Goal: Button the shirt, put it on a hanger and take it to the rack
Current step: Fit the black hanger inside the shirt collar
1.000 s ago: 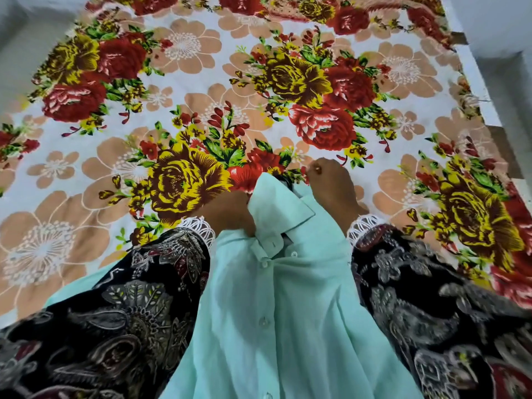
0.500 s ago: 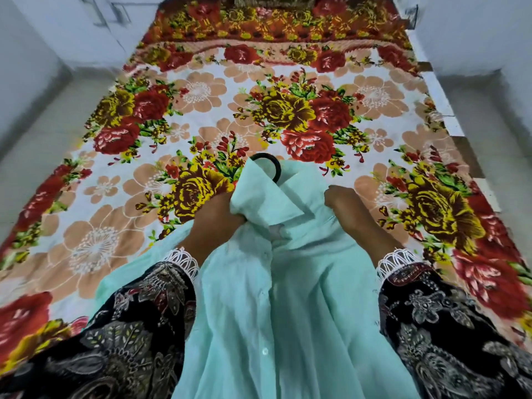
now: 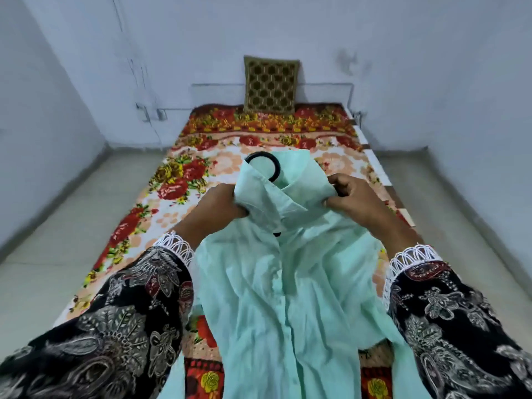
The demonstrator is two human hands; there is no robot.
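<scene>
Mint-green shirt [image 3: 276,298] hung over the floral bedspread [image 3: 184,180], its collar bunched between both hands. Left hand [image 3: 214,210] fingers clamped the collar's left side; right hand [image 3: 352,201] fingers pinched the right shoulder. Above them rose the black hanger hook [image 3: 269,165].

Setting: a home bedroom. A bed [image 3: 230,168] with a floral bedsheet [image 3: 184,174] occupies the room's centre. A patterned cushion [image 3: 270,84] leans at the bed's head against a plain painted wall [image 3: 403,67]. Tiled floor [image 3: 72,226] flanks the bed.
</scene>
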